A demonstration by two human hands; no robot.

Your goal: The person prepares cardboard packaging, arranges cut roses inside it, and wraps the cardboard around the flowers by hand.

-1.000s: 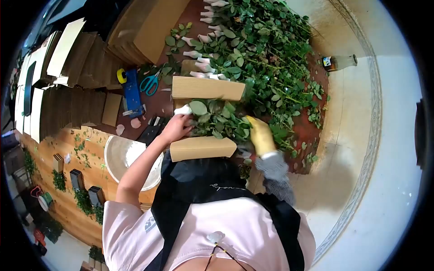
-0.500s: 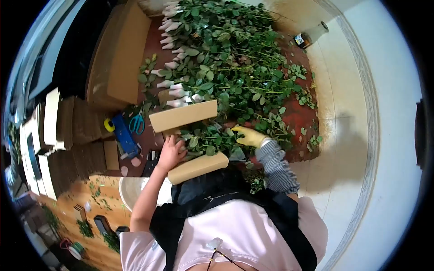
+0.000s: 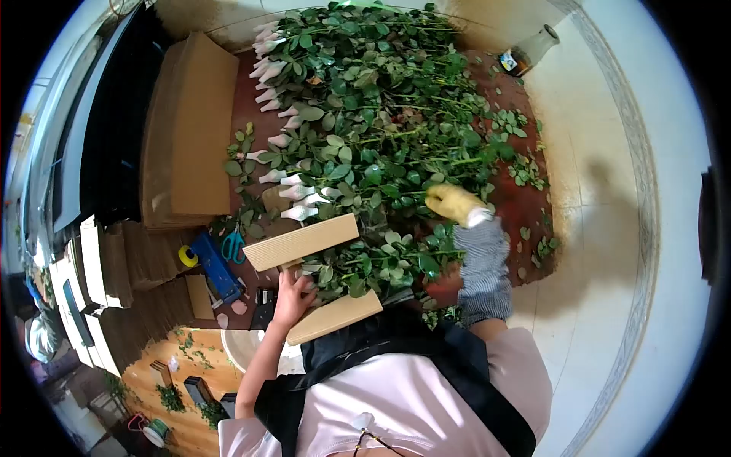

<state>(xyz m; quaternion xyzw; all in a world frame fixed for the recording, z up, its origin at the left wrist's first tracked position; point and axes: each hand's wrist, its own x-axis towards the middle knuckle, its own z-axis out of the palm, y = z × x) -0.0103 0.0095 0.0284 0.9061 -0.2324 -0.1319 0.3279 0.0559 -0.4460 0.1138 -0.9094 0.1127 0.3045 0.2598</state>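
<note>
My bare left hand (image 3: 293,298) is at the left end of a piece of cardboard folded up on two sides, its fingers curled in between the upper cardboard flap (image 3: 303,242) and the lower cardboard flap (image 3: 335,318). What those fingers grip is hidden. Leafy rose stems (image 3: 381,263) lie between the flaps. My right hand (image 3: 455,204), in a yellow glove below a striped sleeve, is over the right part of a large pile of roses (image 3: 396,137). Its fingers are curled in; anything inside them is hidden. White-sleeved buds (image 3: 298,212) line the pile's left side.
Teal scissors (image 3: 233,247), a blue tool (image 3: 215,266) and yellow tape (image 3: 187,256) lie to the left. Cardboard sheets (image 3: 202,126) lean behind them. A glass bottle (image 3: 529,52) stands at the back right. A white bucket (image 3: 237,346) is below the table edge.
My right hand has left the stems between the flaps and moved up and right to the larger pile. Its fingers have curled in. My left hand stays at the cardboard. The view has shifted slightly.
</note>
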